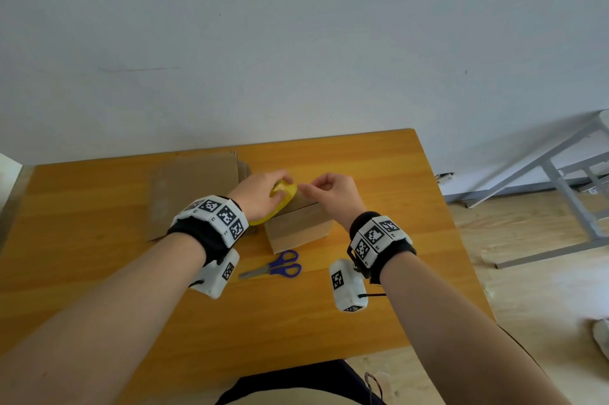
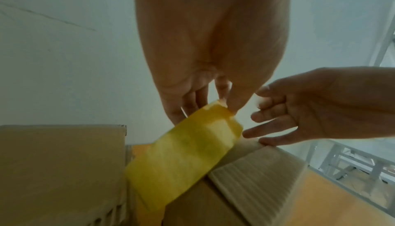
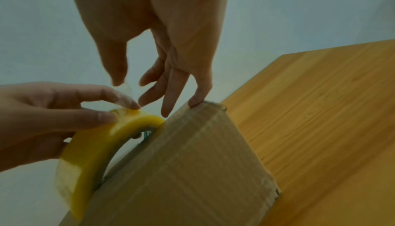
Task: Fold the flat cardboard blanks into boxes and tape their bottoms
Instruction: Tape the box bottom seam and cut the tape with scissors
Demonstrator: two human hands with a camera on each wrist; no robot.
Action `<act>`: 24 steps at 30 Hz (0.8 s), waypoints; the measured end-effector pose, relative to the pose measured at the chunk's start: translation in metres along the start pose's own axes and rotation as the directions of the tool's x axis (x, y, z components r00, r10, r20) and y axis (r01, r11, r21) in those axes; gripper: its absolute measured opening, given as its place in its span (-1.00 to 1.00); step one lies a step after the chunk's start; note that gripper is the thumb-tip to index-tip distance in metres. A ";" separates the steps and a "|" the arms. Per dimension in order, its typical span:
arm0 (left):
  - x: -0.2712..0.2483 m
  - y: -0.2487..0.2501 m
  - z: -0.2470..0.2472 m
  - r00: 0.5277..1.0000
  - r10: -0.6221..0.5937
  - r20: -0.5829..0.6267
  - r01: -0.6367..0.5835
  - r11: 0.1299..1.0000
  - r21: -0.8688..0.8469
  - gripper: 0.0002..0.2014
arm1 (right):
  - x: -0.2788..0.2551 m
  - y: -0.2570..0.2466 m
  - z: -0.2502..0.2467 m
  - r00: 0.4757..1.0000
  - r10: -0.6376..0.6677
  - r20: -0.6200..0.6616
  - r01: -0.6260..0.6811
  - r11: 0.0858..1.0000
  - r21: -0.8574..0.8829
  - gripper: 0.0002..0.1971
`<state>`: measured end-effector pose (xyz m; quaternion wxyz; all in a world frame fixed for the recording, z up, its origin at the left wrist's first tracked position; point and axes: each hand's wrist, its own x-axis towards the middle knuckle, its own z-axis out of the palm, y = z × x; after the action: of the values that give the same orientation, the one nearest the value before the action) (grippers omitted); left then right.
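Both hands meet over the box (image 1: 298, 226): left (image 1: 260, 195) grips tape roll (image 1: 280, 198), right (image 1: 333, 193) pinches its end.

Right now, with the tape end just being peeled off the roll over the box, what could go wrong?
1. The right hand pinches only a short clear tape end; it may slip and stick back to the yellow tape roll.
2. Only the little finger rests on the folded box, so pulling could shift it.
3. The left hand holds the roll, and the scissors lie near the box on the table; neither hand is free to cut.
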<state>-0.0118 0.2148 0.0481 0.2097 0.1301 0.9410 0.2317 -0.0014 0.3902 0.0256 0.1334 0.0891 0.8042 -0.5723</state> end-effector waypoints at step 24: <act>-0.006 -0.007 0.013 0.996 0.043 -0.075 -0.041 0.999 0.021 -0.62 | -0.002 0.005 0.009 0.998 -0.054 0.035 0.057 0.994 -0.096 -0.48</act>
<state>-0.0019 0.2120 0.0359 0.1677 0.1431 0.9474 0.2318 0.0033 0.3832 0.0193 0.1345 0.0512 0.8310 -0.5373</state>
